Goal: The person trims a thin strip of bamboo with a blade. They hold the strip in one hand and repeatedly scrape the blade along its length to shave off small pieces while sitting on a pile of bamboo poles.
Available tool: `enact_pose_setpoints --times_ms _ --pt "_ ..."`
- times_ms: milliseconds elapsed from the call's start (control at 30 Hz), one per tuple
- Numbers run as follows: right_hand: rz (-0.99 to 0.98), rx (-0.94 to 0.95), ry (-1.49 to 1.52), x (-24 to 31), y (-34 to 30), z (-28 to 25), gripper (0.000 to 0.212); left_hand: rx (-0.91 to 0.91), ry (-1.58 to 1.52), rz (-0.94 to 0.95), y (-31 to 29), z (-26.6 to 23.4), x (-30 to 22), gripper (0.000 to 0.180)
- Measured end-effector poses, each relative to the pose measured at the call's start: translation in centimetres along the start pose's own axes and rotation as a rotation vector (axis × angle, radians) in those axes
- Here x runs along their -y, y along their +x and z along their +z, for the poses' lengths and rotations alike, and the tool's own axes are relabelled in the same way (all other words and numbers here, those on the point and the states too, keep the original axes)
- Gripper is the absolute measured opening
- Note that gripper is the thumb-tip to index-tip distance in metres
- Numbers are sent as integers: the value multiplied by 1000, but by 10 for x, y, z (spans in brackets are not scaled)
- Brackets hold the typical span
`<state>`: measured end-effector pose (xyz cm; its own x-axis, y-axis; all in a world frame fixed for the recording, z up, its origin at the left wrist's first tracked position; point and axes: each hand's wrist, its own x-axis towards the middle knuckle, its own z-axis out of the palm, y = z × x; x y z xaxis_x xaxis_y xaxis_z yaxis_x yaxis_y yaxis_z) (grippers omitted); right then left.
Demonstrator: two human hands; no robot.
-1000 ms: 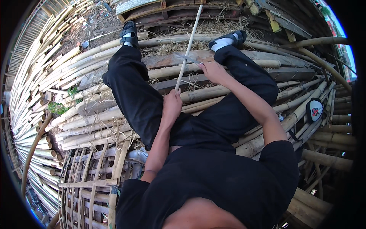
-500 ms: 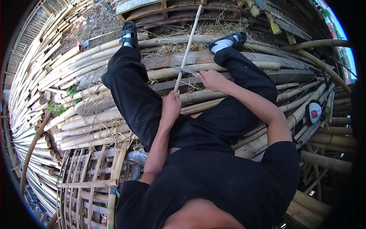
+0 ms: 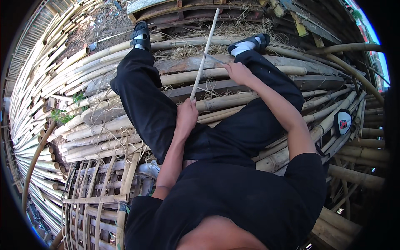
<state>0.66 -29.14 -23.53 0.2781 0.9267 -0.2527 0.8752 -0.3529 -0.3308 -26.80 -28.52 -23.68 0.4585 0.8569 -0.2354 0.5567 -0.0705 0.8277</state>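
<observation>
Ground: bamboo poles (image 3: pixel 227 103) lie beneath the seated person, dry shavings (image 3: pixel 179 53) strewn between the feet.
Far edge: a wooden pallet (image 3: pixel 196 16), cut off above.
Stick (image 3: pixel 202 62): pale, slanting away between the legs (image 3: pixel 143 96).
Left hand (image 3: pixel 187 113): closed around the stick's near end, hiding its tip.
Right hand (image 3: pixel 239 75): grasping a knife (image 3: pixel 215 59), handle mostly covered; blade at the stick, exact contact unclear.

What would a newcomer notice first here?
Probably the pale stick at upper centre, its lower end in the left hand. The right hand holds a knife, its blade at the stick. Then bamboo poles massed at left, above a lattice at lower left.
</observation>
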Motion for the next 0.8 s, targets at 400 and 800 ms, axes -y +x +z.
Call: enact_pose_setpoints --times_ms 400,800 --pt "127 -37 20 5 4 -10 48 -18 16 19 -2 -1 0 28" --pt "-158 55 62 9 -13 17 50 -18 10 0 -1 -1 0 27"
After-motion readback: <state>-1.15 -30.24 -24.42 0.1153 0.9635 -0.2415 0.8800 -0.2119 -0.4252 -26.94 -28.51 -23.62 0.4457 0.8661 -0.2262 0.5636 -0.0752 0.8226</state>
